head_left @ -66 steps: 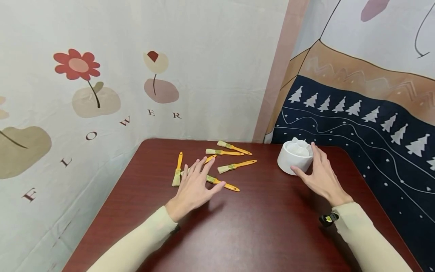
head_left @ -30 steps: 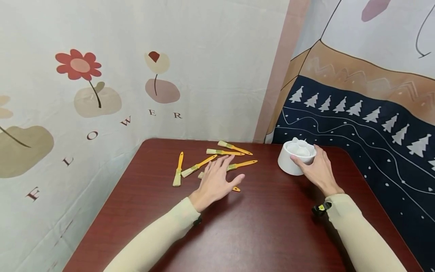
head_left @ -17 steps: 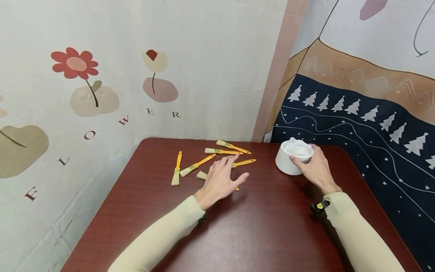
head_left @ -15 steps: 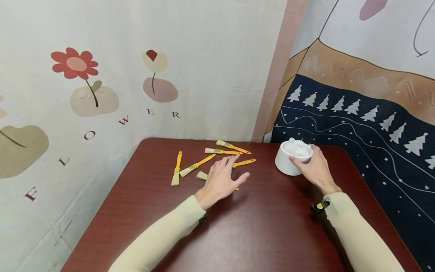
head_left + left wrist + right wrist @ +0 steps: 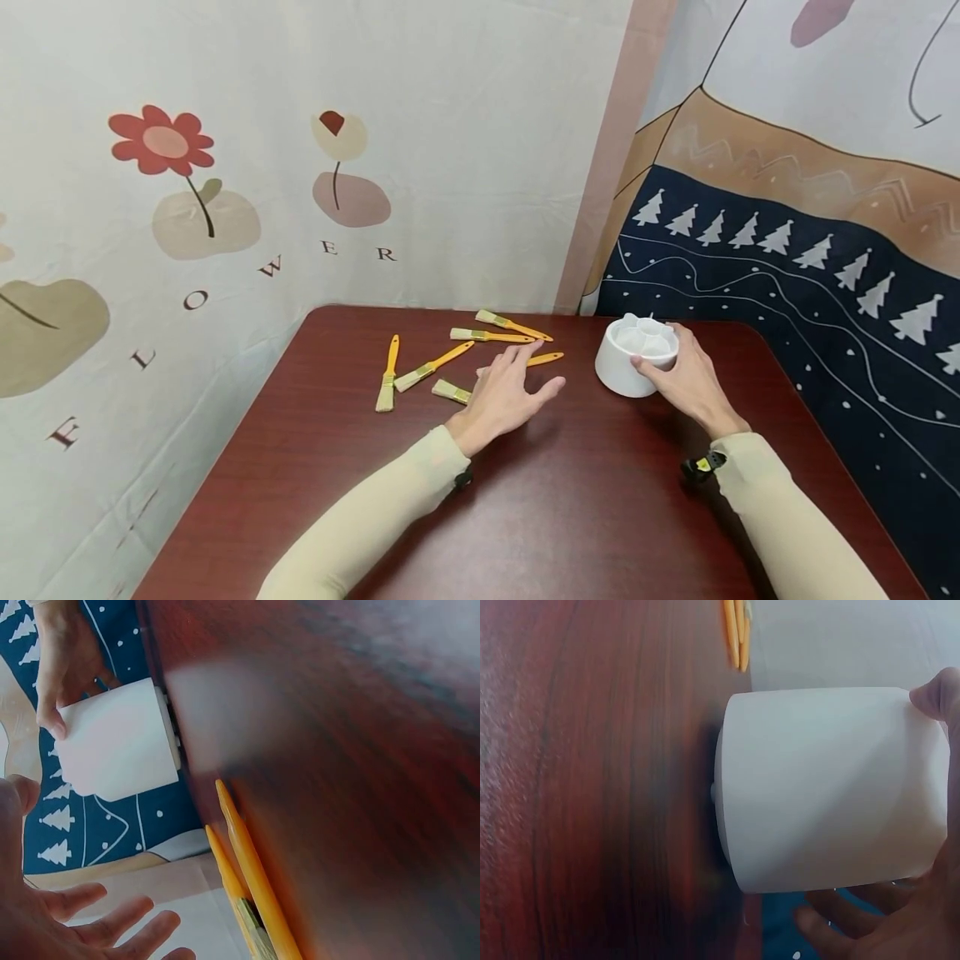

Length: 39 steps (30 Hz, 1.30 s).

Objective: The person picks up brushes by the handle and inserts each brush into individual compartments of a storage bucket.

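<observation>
My right hand (image 5: pixel 693 383) grips the right side of a white round desk organizer (image 5: pixel 626 375), thumb at its near rim and fingers behind. Several petal-shaped compartments show inside its top. In the right wrist view the smooth wall of the organizer (image 5: pixel 832 795) fills the middle, and a small foot shows under its base. My left hand (image 5: pixel 506 396) hovers palm down with spread fingers and holds nothing. Beneath it, two yellow-handled paintbrushes are partly covered, one showing its bristles (image 5: pixel 450 391), the other its handle (image 5: pixel 546 359).
More flat paintbrushes lie left of and behind my left hand: one pointing away (image 5: pixel 388 375), one slanted (image 5: pixel 435 367), two at the back (image 5: pixel 491 336). The dark red table (image 5: pixel 570 517) meets a printed cloth wall (image 5: pixel 465 183) at its far edge.
My right hand has taken hold of the organizer and shifted it left and slightly nearer. My left hand has moved right over the brushes, uncovering the slanted one.
</observation>
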Available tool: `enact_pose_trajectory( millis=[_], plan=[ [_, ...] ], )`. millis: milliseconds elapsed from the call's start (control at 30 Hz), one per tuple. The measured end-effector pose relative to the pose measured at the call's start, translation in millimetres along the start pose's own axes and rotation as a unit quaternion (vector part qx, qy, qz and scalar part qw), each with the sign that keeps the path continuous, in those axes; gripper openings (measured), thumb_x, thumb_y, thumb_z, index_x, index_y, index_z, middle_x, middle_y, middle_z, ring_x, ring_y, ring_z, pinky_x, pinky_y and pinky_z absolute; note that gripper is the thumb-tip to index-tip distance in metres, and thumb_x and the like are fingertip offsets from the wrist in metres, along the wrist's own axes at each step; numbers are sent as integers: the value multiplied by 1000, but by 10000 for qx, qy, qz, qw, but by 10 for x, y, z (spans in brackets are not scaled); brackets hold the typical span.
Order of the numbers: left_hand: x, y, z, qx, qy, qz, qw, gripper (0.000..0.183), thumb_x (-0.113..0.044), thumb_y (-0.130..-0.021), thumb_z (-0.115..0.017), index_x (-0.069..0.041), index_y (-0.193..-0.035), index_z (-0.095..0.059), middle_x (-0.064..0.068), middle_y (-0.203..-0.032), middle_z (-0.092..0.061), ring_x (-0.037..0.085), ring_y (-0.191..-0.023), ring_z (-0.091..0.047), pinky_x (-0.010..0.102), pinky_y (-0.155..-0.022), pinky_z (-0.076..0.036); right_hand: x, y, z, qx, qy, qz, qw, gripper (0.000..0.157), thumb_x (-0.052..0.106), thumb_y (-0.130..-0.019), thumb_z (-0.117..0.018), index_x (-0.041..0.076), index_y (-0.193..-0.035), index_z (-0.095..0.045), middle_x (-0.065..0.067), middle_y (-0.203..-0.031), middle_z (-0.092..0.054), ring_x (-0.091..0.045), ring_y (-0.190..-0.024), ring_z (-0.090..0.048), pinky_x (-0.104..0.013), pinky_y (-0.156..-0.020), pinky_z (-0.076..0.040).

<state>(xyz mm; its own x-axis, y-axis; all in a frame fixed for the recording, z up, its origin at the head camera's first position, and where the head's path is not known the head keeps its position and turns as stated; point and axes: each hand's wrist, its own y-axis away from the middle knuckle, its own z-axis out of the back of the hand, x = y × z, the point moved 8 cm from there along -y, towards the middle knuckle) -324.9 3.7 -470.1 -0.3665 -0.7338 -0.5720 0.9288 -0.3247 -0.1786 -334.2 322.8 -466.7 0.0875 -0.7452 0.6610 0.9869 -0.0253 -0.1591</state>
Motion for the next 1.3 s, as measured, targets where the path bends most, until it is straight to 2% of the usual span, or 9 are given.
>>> enact_pose_trajectory(
  millis=[167, 300, 600, 800, 1100, 1300],
  plan=[
    [-55, -60, -95, 209, 120, 58, 9997, 88, -78, -107, -65, -30, -179, -46, 8, -177, -57, 36, -158, -60, 64, -127, -54, 68, 60, -37, 57, 15, 170, 9998, 102, 49, -107, -81, -2, -178, -28, -34, -169, -50, -54, -148, -58, -78, -124, -51],
    [-121, -121, -160, 343, 279, 44, 9990, 88, -74, -107, -69, -29, -179, -45, 9, -178, -55, 35, -159, -59, 61, -125, -58, 129, 100, -77, 160, 44, 283, 9995, 101, 48, -107, -82, -2, -178, -29, -34, -167, -52, -54, -146, -60, -77, -123, -52],
    [-298, -217, -236, 347, 478, -309, 9978, 85, -66, -110, -72, -23, -178, -47, 7, -175, -59, 30, -152, -67, 52, -123, -62, 209, 210, -164, 527, 6, 346, 9980, 104, 48, -107, -82, 3, -181, -24, -32, -170, -50, -53, -149, -58, -79, -122, -53],
    [-329, -217, -283, 370, 636, -404, 9965, 84, -66, -110, -71, -21, -177, -47, 6, -175, -60, 28, -153, -66, 50, -124, -61, 264, 277, -194, 583, -6, 498, 9971, 102, 44, -107, -83, 2, -180, -26, -30, -168, -54, -51, -147, -61, -78, -120, -55],
    [-361, -170, -261, 399, 869, -506, 9941, 82, -66, -109, -73, -19, -173, -53, 8, -170, -65, 30, -154, -67, 52, -125, -60, 331, 341, -279, 652, 27, 722, 9953, 100, 38, -104, -86, 1, -179, -30, -29, -167, -56, -49, -147, -63, -76, -121, -55],
    [-343, -142, -264, 438, 936, -559, 9931, 74, -65, -110, -74, -17, -164, -61, 10, -161, -72, 29, -141, -74, 46, -116, -65, 367, 370, -277, 768, 40, 768, 9941, 100, 41, -104, -86, 2, -178, -32, -26, -168, -55, -48, -149, -61, -77, -123, -52]
  ],
)
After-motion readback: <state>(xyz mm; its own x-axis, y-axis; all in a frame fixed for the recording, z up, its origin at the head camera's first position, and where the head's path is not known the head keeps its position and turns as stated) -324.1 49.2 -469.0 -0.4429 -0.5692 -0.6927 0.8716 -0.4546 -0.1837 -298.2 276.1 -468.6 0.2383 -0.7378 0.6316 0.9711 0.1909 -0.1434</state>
